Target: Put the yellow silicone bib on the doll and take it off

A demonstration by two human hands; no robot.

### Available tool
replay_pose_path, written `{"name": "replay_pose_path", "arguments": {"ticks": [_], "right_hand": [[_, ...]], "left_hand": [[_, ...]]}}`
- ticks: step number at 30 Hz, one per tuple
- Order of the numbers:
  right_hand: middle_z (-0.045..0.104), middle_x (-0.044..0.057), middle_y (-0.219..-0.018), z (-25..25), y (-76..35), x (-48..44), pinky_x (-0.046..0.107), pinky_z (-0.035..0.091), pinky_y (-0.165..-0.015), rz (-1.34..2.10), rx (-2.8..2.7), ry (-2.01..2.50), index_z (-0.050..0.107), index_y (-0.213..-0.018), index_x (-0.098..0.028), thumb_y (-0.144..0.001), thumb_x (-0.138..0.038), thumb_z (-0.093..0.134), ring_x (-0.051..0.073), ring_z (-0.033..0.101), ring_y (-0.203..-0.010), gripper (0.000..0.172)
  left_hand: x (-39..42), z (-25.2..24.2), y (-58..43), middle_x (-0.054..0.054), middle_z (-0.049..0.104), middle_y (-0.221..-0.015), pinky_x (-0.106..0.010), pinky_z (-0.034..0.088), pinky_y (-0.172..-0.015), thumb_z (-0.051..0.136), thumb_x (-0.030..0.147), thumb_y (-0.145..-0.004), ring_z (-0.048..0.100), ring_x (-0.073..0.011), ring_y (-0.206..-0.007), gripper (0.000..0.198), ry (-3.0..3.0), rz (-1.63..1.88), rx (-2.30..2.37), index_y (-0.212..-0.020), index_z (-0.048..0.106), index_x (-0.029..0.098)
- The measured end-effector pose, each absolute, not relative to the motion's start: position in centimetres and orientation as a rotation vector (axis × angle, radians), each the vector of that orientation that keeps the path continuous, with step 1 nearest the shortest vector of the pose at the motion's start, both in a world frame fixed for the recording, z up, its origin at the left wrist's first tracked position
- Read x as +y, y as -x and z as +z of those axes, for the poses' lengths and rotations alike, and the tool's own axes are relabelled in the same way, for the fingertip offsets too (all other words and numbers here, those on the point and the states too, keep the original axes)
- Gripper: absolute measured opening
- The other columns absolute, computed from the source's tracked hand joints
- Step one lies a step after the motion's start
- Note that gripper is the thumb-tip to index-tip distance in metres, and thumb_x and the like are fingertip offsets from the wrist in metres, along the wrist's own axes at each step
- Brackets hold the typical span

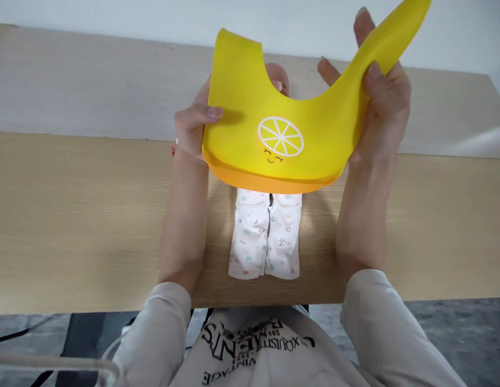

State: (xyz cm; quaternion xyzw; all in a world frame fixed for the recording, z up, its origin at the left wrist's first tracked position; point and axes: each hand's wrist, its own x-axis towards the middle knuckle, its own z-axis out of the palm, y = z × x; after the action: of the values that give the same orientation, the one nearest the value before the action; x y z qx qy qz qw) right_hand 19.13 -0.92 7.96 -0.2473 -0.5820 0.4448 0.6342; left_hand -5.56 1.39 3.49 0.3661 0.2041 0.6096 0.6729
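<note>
A yellow silicone baby bib [274, 134] with a lemon-slice face printed on it is held up above the wooden table [72, 215]. My left hand [193, 126] grips its left strap side, thumb on the front. My right hand [381, 102] grips the right strap, which sticks up to the top right. Below the bib, a white printed baby garment [266, 236] lies flat on the table near the front edge, its upper part hidden by the bib.
The table runs to a white wall at the back; its far half is paler wood [92, 86]. The front edge is right at my body. A clear plastic edge [52, 365] shows at the bottom left, above grey floor.
</note>
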Motion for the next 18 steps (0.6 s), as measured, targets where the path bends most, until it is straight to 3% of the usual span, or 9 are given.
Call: {"name": "replay_pose_path", "arguments": {"ticks": [4, 14, 18], "right_hand": [[0.054, -0.01, -0.135, 7.87, -19.21, -0.73, 0.039, 0.042, -0.123, 1.018, -1.343, 0.544, 0.067, -0.114, -0.027, -0.087, -0.026, 0.06, 0.017, 0.032, -0.147, 0.029], [0.051, -0.008, -0.139, 7.9, -18.97, -1.06, 0.038, 0.043, -0.122, 1.006, -1.341, 0.576, 0.066, -0.117, -0.026, -0.088, -0.026, 0.058, 0.017, 0.038, -0.143, 0.03], [0.053, -0.011, -0.137, 7.78, -19.05, -0.86, 0.038, 0.043, -0.122, 0.998, -1.343, 0.576, 0.067, -0.115, -0.028, -0.085, -0.03, 0.061, 0.017, 0.038, -0.143, 0.031]], "left_hand": [[1.39, 3.26, 5.64, -0.007, 0.062, -0.128, -0.051, 0.037, -0.116, 0.034, 0.017, -0.075, 0.039, -0.0287, -0.144, 0.051, -0.734, 1.426, 0.533, -0.124, 0.049, 0.019], [1.09, 3.55, 5.52, -0.006, 0.059, -0.134, -0.051, 0.037, -0.117, 0.041, 0.018, -0.066, 0.026, -0.0285, -0.149, 0.056, -0.831, 1.417, 0.471, -0.122, 0.051, 0.019], [1.3, 3.28, 5.58, -0.005, 0.061, -0.13, -0.047, 0.038, -0.117, 0.047, 0.022, -0.063, 0.028, -0.0277, -0.149, 0.055, -0.914, 1.356, 0.396, -0.117, 0.055, 0.022]]}}
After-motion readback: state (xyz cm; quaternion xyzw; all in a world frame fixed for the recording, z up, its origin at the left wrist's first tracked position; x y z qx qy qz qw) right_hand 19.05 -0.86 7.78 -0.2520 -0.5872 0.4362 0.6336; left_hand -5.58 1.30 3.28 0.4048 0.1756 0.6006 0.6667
